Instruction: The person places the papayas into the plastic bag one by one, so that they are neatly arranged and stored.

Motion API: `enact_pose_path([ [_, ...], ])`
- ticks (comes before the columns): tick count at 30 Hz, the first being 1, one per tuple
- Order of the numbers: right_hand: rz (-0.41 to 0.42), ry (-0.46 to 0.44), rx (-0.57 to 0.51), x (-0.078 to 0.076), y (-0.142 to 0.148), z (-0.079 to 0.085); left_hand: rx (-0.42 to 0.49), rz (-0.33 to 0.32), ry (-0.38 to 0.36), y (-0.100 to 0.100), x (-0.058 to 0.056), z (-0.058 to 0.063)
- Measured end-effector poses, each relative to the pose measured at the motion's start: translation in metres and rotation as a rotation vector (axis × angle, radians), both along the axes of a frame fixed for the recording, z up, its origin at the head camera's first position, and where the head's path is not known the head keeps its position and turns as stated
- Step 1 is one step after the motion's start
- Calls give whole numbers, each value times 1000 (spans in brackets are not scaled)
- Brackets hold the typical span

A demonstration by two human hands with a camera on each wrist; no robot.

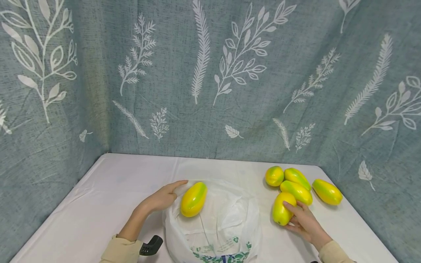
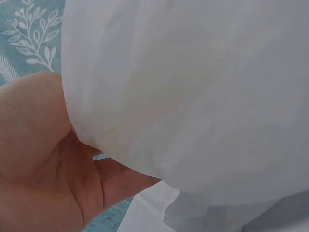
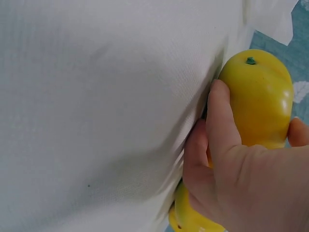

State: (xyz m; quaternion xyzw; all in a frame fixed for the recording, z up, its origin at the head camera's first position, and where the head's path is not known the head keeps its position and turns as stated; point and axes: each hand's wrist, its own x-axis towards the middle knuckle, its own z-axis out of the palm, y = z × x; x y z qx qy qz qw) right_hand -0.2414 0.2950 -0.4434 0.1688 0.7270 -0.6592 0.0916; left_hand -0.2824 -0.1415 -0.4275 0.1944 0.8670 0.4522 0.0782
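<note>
A white plastic bag with green print stands open at the front of the table. One yellow-green papaya lies inside it, near its left rim. My left hand holds the left rim of the bag, one finger stretched along it; in the left wrist view the bag hides the fingertips. To the right, my right hand grips another papaya, thumb on one side and fingers on the other. That papaya's green stem end shows in the right wrist view, where it looks close to the tablecloth.
Several more papayas lie at the back right, among them a papaya at the left of the cluster and a separate papaya near the table's right edge. Patterned blue-green curtains hang around the white-covered table.
</note>
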Motion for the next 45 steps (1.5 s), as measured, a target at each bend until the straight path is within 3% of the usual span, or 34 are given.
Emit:
enact_pose_path([
  [14,7,7,9,0,2,-3,2,-1,-4,-1,0,0],
  [20,0,5,-39,2,1,-2,3,-2,-6,-2,0,0],
  [28,-7,11,-96,2,-1,8,1,-2,-6,-3,-1,0],
  [45,61,125,-177,-4,-25,34,-11,-8,-8,-2,-1,1],
])
